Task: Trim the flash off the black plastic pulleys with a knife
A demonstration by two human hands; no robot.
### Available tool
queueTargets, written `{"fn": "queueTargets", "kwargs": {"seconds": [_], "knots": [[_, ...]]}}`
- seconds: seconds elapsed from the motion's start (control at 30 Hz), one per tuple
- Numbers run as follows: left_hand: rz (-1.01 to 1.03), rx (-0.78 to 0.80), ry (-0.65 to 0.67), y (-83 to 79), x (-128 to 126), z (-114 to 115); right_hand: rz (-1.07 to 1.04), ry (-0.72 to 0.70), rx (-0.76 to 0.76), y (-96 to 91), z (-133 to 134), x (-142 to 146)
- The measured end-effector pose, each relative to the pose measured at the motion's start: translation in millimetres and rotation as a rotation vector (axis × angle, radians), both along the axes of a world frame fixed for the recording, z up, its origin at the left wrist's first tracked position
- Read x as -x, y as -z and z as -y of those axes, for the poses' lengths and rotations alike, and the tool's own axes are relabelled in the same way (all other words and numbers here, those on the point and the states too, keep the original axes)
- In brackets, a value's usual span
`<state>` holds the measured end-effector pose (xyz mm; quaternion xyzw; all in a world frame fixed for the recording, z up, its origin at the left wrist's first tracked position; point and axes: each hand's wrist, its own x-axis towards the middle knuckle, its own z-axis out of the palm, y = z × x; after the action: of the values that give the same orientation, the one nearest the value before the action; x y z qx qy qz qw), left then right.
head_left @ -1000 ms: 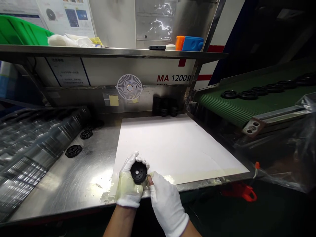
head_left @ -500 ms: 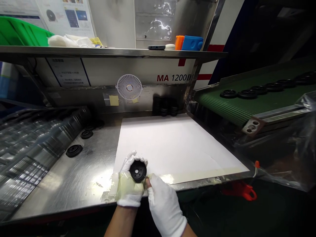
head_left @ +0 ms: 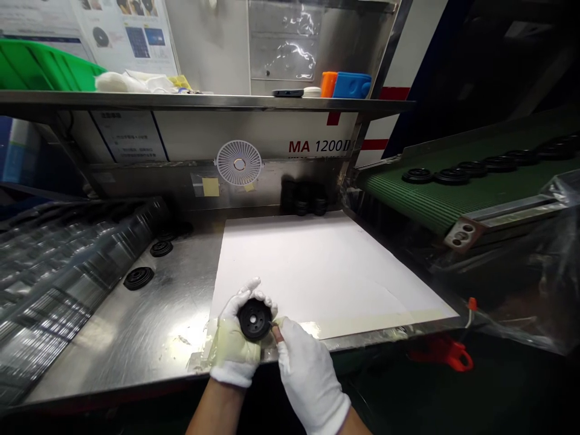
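My left hand (head_left: 235, 341), in a white glove with a yellowish patch over the palm, is closed around a black wheel-like plastic part (head_left: 254, 319). The part's round face with a centre hole and smaller holes is turned up toward me. My right hand (head_left: 308, 368), also in a white glove with a bare thumb tip, is closed in a pinch at the part's right rim. Whatever lies between those fingers is too small and hidden to name. Both hands are over the front edge of the white sheet (head_left: 317, 266).
Black ribbed parts (head_left: 139, 278) lie on the metal table at left, beside clear plastic trays (head_left: 77, 284). More black discs (head_left: 452, 176) sit on the green conveyor belt (head_left: 408, 199) at right. A red-handled tool (head_left: 460, 356) hangs below the table edge. A shelf (head_left: 217, 103) spans the back.
The left hand and the black part have shifted slightly right, with the part's face turned a little. The right hand has moved slightly right and stays at the rim. The camera view has tilted slightly.
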<state>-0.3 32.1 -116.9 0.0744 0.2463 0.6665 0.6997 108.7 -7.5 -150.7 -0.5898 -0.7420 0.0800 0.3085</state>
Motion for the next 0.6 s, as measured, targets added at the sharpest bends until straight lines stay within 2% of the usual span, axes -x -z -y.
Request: {"fn": "queueTargets", "kwargs": {"seconds": [0.1, 0.23, 0.3, 0.43, 0.6], "knots": [[0.025, 0.021, -0.05, 1.6, -5.5, -4.5, 0.001, -0.002, -0.008, 0.9, 3.9, 5.2], [0.027, -0.033, -0.161, 3.4, -7.4, -4.8, -0.018, -0.029, -0.029, 1.9, 7.8, 14.0], [-0.01, -0.042, -0.134, 2.6, -4.3, -1.6, -0.006, -0.024, -0.046, 0.4, 6.8, 13.0], [-0.003, -0.014, 0.035, 1.3, 1.3, 4.0, 0.008, 0.007, -0.041, -3.9, 2.2, 2.7], [0.007, -0.006, -0.069, 2.9, -5.2, 0.4, 0.015, 0.0, -0.033, 0.8, 4.2, 4.1]]}}
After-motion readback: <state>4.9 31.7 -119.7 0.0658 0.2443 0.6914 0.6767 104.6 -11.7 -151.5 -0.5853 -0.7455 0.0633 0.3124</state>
